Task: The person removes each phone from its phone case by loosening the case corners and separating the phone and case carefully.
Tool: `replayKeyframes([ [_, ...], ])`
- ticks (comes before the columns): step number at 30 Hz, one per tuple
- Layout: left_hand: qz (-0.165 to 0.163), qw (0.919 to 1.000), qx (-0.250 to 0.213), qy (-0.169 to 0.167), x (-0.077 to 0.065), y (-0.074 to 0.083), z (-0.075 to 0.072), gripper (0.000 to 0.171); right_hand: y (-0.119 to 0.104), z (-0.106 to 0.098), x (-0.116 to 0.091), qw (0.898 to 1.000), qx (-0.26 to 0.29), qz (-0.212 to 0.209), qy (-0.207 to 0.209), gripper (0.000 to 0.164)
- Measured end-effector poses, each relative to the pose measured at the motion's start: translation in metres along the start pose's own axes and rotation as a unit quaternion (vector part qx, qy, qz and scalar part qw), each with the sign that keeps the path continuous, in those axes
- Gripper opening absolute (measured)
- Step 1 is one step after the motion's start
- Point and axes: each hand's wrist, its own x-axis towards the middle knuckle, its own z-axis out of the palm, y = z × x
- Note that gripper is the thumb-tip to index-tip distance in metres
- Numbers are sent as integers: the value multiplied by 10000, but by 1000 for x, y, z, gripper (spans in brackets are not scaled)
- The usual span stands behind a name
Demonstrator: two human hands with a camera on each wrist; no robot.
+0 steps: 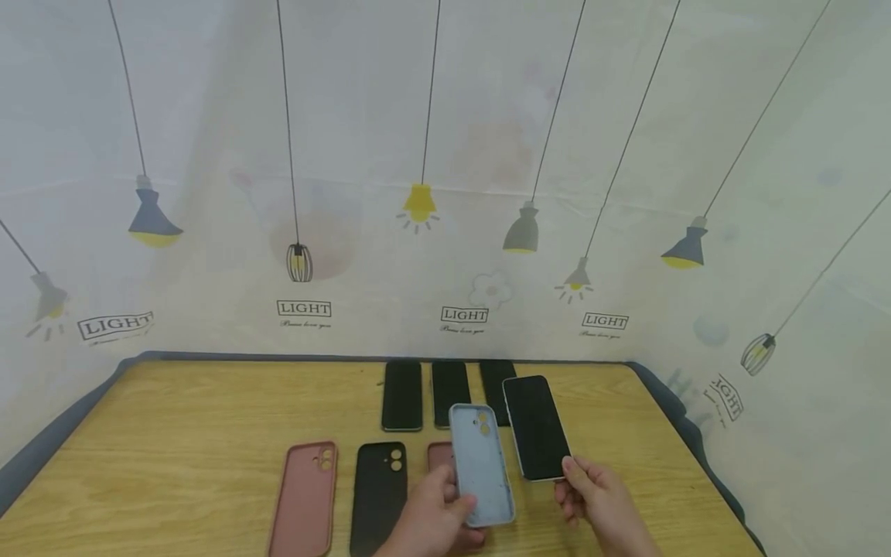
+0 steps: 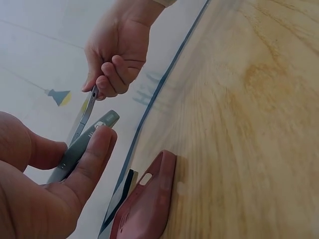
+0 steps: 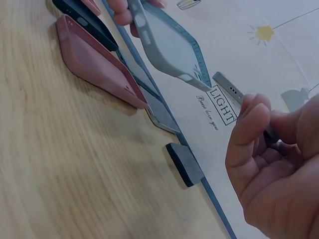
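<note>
My left hand grips a light blue phone case by its lower end, open side up, thumb on the near left edge. The case is raised over the table and partly covers a pink case. Just to its right, my right hand pinches a smartphone by its bottom right corner, its dark screen tilted towards me. In the right wrist view, the held phone and the blue case are close together but apart. The left wrist view shows the fingers on the sides of the blue case.
Left of my hands lie another pink phone case and a black phone case, inner sides up. Three dark phones lie in a row at the back of the wooden table. A wall cloth with printed lamps hangs behind.
</note>
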Motion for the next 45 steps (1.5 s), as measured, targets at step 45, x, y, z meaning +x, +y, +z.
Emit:
replayKeyframes([
  [45,-94,9973,-65,-725,50,-82,0,20,16,-50,67,9889,-909,116,1170,38],
])
